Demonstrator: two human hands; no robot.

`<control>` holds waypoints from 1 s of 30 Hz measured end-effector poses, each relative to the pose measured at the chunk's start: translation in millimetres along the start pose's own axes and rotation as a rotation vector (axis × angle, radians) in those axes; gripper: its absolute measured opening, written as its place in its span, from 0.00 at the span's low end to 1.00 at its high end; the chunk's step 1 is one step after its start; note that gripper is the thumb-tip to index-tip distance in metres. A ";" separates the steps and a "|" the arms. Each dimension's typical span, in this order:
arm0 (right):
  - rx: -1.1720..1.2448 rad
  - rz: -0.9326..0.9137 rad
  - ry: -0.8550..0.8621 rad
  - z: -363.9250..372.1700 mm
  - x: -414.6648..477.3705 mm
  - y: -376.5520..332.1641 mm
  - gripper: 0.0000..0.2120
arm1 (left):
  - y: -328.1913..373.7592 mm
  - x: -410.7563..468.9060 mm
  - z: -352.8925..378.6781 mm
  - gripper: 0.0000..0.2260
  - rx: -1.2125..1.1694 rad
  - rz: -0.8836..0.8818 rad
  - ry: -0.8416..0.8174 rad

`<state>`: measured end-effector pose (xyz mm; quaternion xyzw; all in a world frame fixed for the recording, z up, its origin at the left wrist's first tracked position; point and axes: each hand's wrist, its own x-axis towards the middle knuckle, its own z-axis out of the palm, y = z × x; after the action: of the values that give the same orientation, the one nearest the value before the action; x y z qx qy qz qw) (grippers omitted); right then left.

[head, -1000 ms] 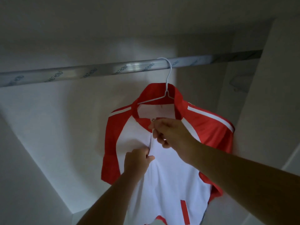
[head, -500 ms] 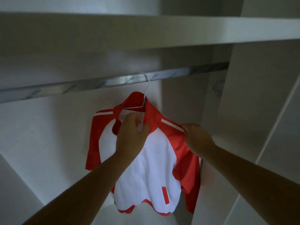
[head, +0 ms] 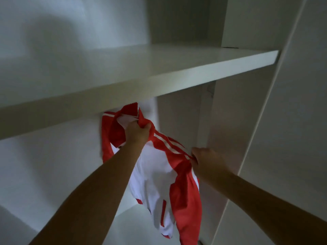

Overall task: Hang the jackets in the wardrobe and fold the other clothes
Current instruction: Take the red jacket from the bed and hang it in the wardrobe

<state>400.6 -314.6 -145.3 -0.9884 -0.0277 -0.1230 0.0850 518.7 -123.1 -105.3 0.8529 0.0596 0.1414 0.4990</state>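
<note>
My left hand and my right hand are bare, and so are both wrists. My left forearm and my right forearm show bare too, all the way to the lower edge of the view. The light on them is dim, so fine detail on my fingers and nails is hard to tell

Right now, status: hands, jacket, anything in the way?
Left hand grips the jacket at the collar. Right hand pinches its striped shoulder. Shelf hides whatever is above the collar.
</note>
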 end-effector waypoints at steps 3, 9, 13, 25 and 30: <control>-0.180 -0.068 -0.174 4.1 -27.2 -11.1 0.12 | -2.6 -5.5 -1.0 0.13 -0.127 -0.044 -0.088; -0.121 0.057 -0.245 -19.5 -62.3 -14.0 0.14 | -22.2 -29.8 -17.3 0.13 0.055 -0.026 -0.181; 0.082 0.152 -0.203 -50.2 -106.6 -14.3 0.14 | -6.0 -76.8 -28.0 0.27 0.064 0.119 0.016; 0.580 0.502 0.160 -167.3 -429.5 26.5 0.09 | 72.8 -462.7 -20.7 0.06 -0.330 0.525 -0.397; 0.625 0.869 0.466 -221.9 -632.3 68.8 0.11 | 122.5 -671.7 9.4 0.02 -0.458 0.557 -0.812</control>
<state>-259.3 -442.7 -101.0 -0.7839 0.3649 -0.2770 0.4191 -123.4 -354.7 -125.3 0.6921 -0.3986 -0.0634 0.5984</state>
